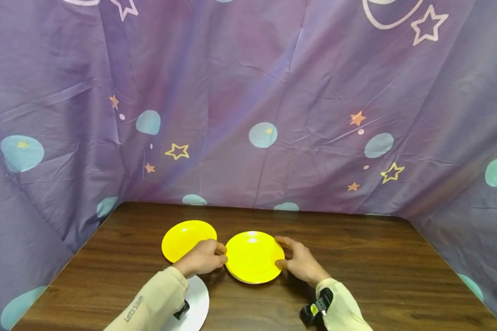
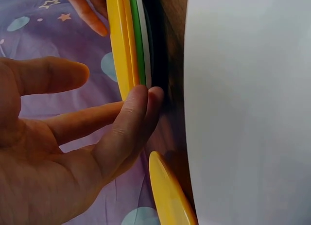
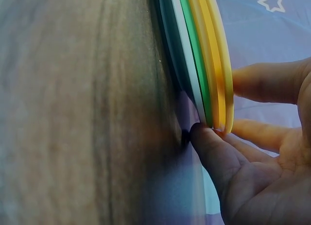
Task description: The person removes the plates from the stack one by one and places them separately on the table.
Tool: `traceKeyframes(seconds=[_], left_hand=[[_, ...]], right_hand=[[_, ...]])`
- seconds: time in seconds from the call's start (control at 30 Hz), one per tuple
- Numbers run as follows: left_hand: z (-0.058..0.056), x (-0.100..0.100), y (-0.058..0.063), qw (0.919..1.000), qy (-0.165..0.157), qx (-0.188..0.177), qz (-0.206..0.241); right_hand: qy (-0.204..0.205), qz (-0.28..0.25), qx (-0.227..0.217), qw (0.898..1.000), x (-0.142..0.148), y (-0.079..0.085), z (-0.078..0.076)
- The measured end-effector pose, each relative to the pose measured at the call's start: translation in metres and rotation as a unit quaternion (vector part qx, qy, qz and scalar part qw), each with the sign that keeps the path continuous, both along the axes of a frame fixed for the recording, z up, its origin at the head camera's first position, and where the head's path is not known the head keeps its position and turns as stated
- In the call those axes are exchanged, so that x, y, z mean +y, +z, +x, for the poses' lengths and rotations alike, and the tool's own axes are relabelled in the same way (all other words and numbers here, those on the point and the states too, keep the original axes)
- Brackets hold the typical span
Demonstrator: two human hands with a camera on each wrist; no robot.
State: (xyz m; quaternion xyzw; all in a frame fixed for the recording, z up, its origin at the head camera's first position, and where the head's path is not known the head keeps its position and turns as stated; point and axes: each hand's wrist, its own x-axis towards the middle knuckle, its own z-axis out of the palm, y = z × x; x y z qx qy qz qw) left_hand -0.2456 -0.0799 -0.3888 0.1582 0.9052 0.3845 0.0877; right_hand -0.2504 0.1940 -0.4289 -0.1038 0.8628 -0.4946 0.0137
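Head view shows a stack of plates (image 1: 254,257) lying on the table (image 1: 356,257), between the two hands. Left hand (image 1: 205,257) touches its rim with the fingertips, while the thumb stands apart, so it is not clenched. Right hand (image 1: 300,262) is also loosely spread, with its fingertips at the opposite rim; how firmly it presses, I cannot tell. In the wrist views, yellow rims are on top, then a green plate (image 3: 194,60), then a white one; whether the dark band below is a plate or shadow is unclear. As I judge, the upper plates could slide sideways if one hand pushes more strongly, because only fingertips support the edge. Also, the left sleeve (image 1: 157,294), which is over a separate white plate (image 1: 200,301), could drag it, and the left hand could knock the single yellow plate (image 1: 182,239) beside it. Being round, the stack has no long axis; it lies flat, its face upward.
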Motion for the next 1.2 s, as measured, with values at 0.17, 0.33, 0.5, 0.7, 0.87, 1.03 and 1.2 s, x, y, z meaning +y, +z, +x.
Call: traceKeyframes(seconds=[0.17,0.33,0.5,0.7,0.87,1.03,1.2], left_hand=[[-0.0010,0.0001,0.0013,1.0000,-0.002,-0.004,-0.008],[-0.0022,-0.0003,0.0042,0.9999,-0.004,-0.005,-0.011],[-0.0030,-0.0003,0.0047,0.9999,-0.007,-0.012,-0.009],[-0.0034,-0.0034,0.0023,0.9995,-0.023,-0.022,-0.002],[-0.0031,-0.0043,0.0010,0.9994,-0.022,-0.026,-0.008],[-0.0020,-0.0026,0.0003,0.9992,-0.016,-0.035,-0.008],[-0.0033,-0.0016,0.0000,0.9994,-0.017,-0.030,-0.009]], right_hand=[[0.018,-0.009,0.000,1.000,0.0033,-0.0011,-0.0015],[0.038,-0.021,0.003,0.999,0.0044,0.0016,-0.0004],[0.025,-0.003,0.002,1.000,0.0053,0.0023,-0.0005],[0.015,-0.002,-0.014,1.000,0.0051,0.0010,0.0001],[0.012,-0.011,-0.016,1.000,0.0046,0.0020,0.0022],[0.016,-0.018,-0.016,1.000,0.0052,0.0019,0.0026],[0.015,-0.012,-0.018,1.000,0.0064,0.0030,0.0024]])
